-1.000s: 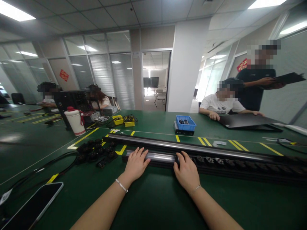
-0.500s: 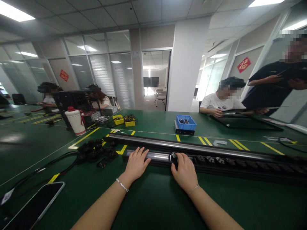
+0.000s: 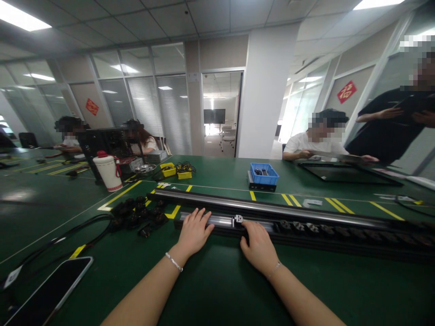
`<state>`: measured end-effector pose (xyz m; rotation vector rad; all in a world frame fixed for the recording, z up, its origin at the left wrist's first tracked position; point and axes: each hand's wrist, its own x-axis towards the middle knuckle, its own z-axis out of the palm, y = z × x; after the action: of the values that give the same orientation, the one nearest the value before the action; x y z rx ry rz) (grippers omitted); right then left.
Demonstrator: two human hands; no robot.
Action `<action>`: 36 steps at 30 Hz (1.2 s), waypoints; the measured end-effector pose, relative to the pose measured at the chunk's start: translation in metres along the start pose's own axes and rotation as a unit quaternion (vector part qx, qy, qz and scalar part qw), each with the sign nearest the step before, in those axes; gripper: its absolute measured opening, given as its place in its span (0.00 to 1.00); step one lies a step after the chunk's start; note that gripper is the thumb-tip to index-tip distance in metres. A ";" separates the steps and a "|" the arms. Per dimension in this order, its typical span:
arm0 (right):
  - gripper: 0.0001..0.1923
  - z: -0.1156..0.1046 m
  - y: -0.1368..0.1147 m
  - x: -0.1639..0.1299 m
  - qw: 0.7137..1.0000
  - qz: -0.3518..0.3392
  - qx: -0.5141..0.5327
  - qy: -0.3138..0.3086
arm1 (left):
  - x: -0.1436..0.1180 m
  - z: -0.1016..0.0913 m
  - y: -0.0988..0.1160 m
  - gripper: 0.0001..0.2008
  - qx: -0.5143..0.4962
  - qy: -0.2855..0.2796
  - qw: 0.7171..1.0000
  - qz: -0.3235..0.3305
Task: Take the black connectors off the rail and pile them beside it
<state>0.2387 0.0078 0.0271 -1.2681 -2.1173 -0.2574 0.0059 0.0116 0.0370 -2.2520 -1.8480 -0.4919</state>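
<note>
Two bare forearms reach forward over the green table [image 3: 217, 290], each wrist wearing a thin bracelet. The left hand [image 3: 193, 233] lies palm down with fingers spread and loose on the near black rail [image 3: 306, 231], its fingertips on the silvery strip at the rail's left end, gripping nothing. The right hand [image 3: 260, 246] also rests palm down on the same rail, fingers lightly curled, its fingertips touching a small white-and-black fitting [image 3: 238, 219] seated in the rail's channel; whether it pinches the fitting I cannot tell. The rail lies flat across the table, long axis running left to right, just beside and parallel to a second long rail [image 3: 272, 208] behind it. A heap of black connectors [image 3: 139, 213] sits just left of the rails' ends.
</note>
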 end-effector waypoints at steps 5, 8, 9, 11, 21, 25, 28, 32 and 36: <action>0.18 -0.005 -0.004 0.001 0.999 -0.004 0.021 -0.031 | 0.000 0.000 0.001 0.25 0.004 0.002 1.000 0.003; 0.19 -0.008 -0.009 0.002 0.998 -0.006 0.031 -0.062 | 0.000 -0.001 0.002 0.25 0.008 0.004 1.000 0.002; 0.19 -0.009 -0.010 0.003 0.997 -0.005 0.032 -0.068 | 0.000 -0.001 0.002 0.25 0.009 0.003 1.000 0.001; 0.19 -0.010 -0.012 0.003 0.997 -0.004 0.030 -0.075 | 0.000 -0.002 0.003 0.24 0.010 0.002 1.000 -0.001; 0.21 -0.009 -0.012 0.001 0.995 -0.008 0.018 -0.096 | -0.006 -0.001 0.026 0.25 -0.090 0.005 0.988 0.128; 0.24 -0.009 -0.015 0.000 0.993 -0.024 0.016 -0.115 | -0.007 -0.005 0.036 0.24 -0.092 -0.004 0.986 0.142; 0.28 -0.008 -0.018 -0.001 0.992 -0.038 0.014 -0.118 | -0.006 -0.006 0.040 0.27 -0.067 -0.015 0.988 0.140; 0.30 -0.008 -0.019 -0.001 0.992 -0.045 0.012 -0.119 | -0.005 0.000 0.047 0.27 -0.034 -0.008 0.993 0.113; 0.30 -0.007 -0.019 -0.002 0.991 -0.046 0.013 -0.123 | -0.004 0.006 0.053 0.27 -0.008 0.005 0.996 0.093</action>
<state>0.2257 -0.0065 0.0340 -1.2415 -2.3832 -0.1156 0.0579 -0.0009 0.0336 -2.3974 -1.6144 -0.4866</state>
